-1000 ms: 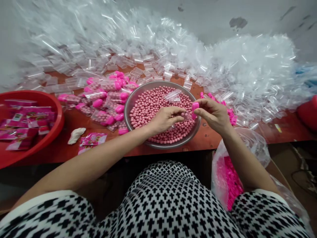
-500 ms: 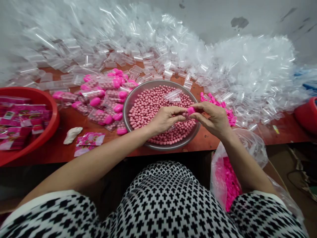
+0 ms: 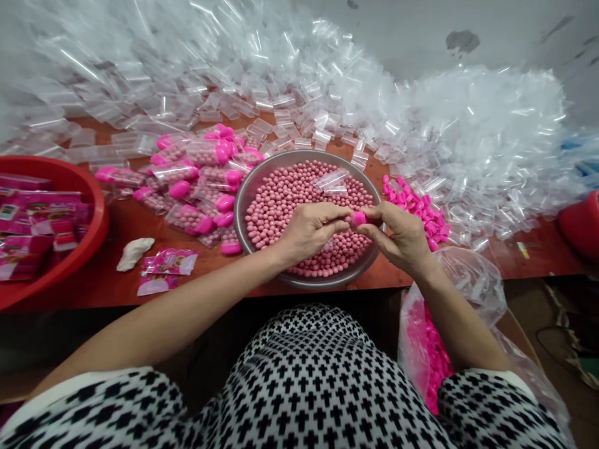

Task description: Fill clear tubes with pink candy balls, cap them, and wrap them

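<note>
Over the bowl's right half, my right hand (image 3: 400, 236) is closed in a pinch on a bright pink cap (image 3: 359, 218). My left hand (image 3: 309, 229) meets it from the left, thumb and fingers closed on what looks like a small clear plastic tube, mostly hidden by the fingers. Below both hands lies a grey metal bowl (image 3: 239, 215) full of round pink beads (image 3: 276, 212). Two or so clear tubes (image 3: 332, 181) rest on top of the beads.
Pink-capped tubes of beads (image 3: 206, 181) are heaped left of the bowl, loose pink caps (image 3: 416, 206) right of it. Clear tubes (image 3: 304, 75) pile behind. A red basin (image 3: 100, 218) of packets, two pink packets (image 3: 171, 262), a white lump (image 3: 135, 254) and a bag of caps (image 3: 435, 355) are nearby.
Both hands stay together over the bowl. The right hand and the cap have shifted slightly lower, and its fingers have changed their grip around the cap. The view has turned slightly.
</note>
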Motion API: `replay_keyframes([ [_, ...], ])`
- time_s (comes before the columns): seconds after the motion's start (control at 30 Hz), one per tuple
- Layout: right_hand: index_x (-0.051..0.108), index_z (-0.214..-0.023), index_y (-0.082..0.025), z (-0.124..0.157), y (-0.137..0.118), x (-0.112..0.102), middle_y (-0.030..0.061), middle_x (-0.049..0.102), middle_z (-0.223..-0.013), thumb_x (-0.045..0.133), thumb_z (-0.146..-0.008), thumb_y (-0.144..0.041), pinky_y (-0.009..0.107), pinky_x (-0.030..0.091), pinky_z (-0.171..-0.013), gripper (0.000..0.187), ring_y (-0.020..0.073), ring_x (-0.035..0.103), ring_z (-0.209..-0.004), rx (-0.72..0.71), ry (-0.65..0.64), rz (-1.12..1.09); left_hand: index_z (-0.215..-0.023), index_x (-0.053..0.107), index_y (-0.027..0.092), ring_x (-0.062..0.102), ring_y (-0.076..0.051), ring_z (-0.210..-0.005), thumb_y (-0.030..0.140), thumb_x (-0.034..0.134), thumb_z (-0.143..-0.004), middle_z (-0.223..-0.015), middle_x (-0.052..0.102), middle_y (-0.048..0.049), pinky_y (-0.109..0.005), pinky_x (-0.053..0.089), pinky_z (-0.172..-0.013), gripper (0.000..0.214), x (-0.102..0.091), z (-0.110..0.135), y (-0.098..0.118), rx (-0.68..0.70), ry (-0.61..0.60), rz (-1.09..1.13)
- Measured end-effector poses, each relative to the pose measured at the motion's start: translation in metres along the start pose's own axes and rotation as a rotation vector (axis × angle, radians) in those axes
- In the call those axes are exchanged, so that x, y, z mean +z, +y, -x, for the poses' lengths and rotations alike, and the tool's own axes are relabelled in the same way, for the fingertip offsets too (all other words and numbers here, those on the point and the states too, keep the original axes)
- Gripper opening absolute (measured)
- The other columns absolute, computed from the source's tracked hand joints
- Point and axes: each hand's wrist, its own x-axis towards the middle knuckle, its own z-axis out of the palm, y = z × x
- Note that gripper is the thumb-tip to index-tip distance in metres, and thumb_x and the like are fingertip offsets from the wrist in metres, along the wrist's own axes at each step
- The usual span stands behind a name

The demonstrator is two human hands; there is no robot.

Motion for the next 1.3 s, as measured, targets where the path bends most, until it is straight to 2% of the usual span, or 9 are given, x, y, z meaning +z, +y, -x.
replay_keyframes([
  [0.17, 0.062, -0.09, -0.019, 0.0, -0.001, 0.002, 0.0048, 0.064, -0.075, 0.059, -0.092, -0.024, 0.029, 0.048, -0.063, 0.007, 0.0178, 0.059, -0.068, -0.112, -0.012, 0.155, -0.097, 0.076, 0.019, 0.07, -0.014, -0.079, 0.025, 0.063, -0.09, -0.089, 0.077, -0.004, -0.025, 0.052, -0.074, 0.016, 0.002, 0.0, 0.002, 0.099, -0.008, -0.172],
  [0.27, 0.065, -0.09, -0.019, -0.004, 0.003, 0.006, 0.0046, 0.065, -0.075, 0.061, -0.092, -0.027, 0.03, 0.049, -0.065, 0.009, 0.0177, 0.06, -0.069, -0.065, -0.012, 0.107, -0.096, 0.077, 0.019, 0.07, -0.015, -0.08, 0.026, 0.063, -0.089, -0.09, 0.077, -0.0053, -0.026, 0.053, -0.076, 0.017, 0.002, -0.002, 0.001, 0.044, -0.001, -0.126],
  [0.47, 0.07, -0.114, -0.028, 0.006, 0.013, 0.005, 0.004, 0.073, -0.111, 0.078, -0.078, -0.038, 0.037, 0.054, -0.089, 0.039, 0.0212, 0.07, -0.097, 0.349, -0.001, -0.675, -0.1, 0.077, 0.016, 0.071, -0.019, -0.084, 0.036, 0.075, -0.075, -0.093, 0.077, -0.0075, -0.032, 0.058, -0.078, 0.032, -0.004, -0.008, 0.002, -0.397, -0.018, 0.458],
  [0.57, 0.07, -0.115, -0.033, 0.018, 0.017, 0.002, 0.0017, 0.074, -0.111, 0.087, -0.066, -0.038, 0.039, 0.058, -0.086, 0.053, 0.0214, 0.072, -0.092, 0.533, -0.011, -0.995, -0.1, 0.077, 0.015, 0.071, -0.018, -0.083, 0.034, 0.078, -0.072, -0.091, 0.077, -0.008, -0.033, 0.057, -0.081, 0.034, -0.004, -0.01, 0.002, -0.485, -0.006, 0.591],
  [0.73, 0.074, -0.091, -0.025, 0.016, 0.018, 0.006, 0.0027, 0.075, -0.093, 0.086, -0.062, -0.05, 0.039, 0.062, -0.08, 0.04, 0.0208, 0.072, -0.085, 0.672, 0.131, -1.11, -0.094, 0.078, 0.017, 0.07, -0.019, -0.087, 0.028, 0.074, -0.076, -0.091, 0.077, -0.0063, -0.035, 0.055, -0.086, 0.022, 0.002, -0.011, -0.002, -0.31, -0.099, 0.389],
  [0.9, 0.071, -0.099, -0.019, 0.0, 0.013, 0.01, 0.008, 0.074, -0.097, 0.079, -0.067, -0.056, 0.043, 0.062, -0.078, 0.049, 0.0259, 0.07, -0.096, 0.824, -0.245, -1.341, -0.095, 0.079, 0.025, 0.065, -0.02, -0.102, 0.024, 0.073, -0.079, -0.1, 0.076, -0.0035, -0.037, 0.049, -0.097, 0.017, 0.004, -0.009, -0.008, -0.084, -0.066, 0.154],
  [0.97, 0.071, -0.095, -0.017, -0.002, 0.011, 0.014, 0.0083, 0.074, -0.087, 0.077, -0.069, -0.051, 0.045, 0.062, -0.081, 0.043, 0.0267, 0.07, -0.094, 0.862, -0.281, -1.402, -0.097, 0.078, 0.027, 0.064, -0.019, -0.104, 0.023, 0.072, -0.08, -0.102, 0.075, -0.0035, -0.037, 0.049, -0.097, 0.018, 0.004, -0.008, -0.01, -0.072, -0.056, 0.121],
  [1.17, 0.069, -0.077, -0.017, -0.004, 0.007, 0.031, 0.0037, 0.073, -0.07, 0.078, -0.063, -0.04, 0.042, 0.063, -0.07, 0.029, 0.0241, 0.071, -0.075, 0.928, -0.035, -1.427, -0.094, 0.079, 0.025, 0.064, -0.02, -0.103, 0.02, 0.07, -0.081, -0.1, 0.074, -0.0038, -0.036, 0.049, -0.095, 0.017, 0.005, -0.007, -0.008, -0.054, -0.032, 0.079],
  [1.3, 0.065, -0.076, -0.018, -0.008, 0.0, 0.045, 0.0017, 0.071, -0.064, 0.074, -0.065, -0.045, 0.037, 0.063, -0.063, 0.03, 0.0236, 0.072, -0.072, 0.969, 0.016, -1.404, -0.085, 0.079, 0.022, 0.065, -0.019, -0.098, 0.023, 0.067, -0.082, -0.095, 0.074, -0.0041, -0.032, 0.05, -0.091, 0.012, 0.005, -0.008, -0.003, -0.119, 0.003, 0.036],
])
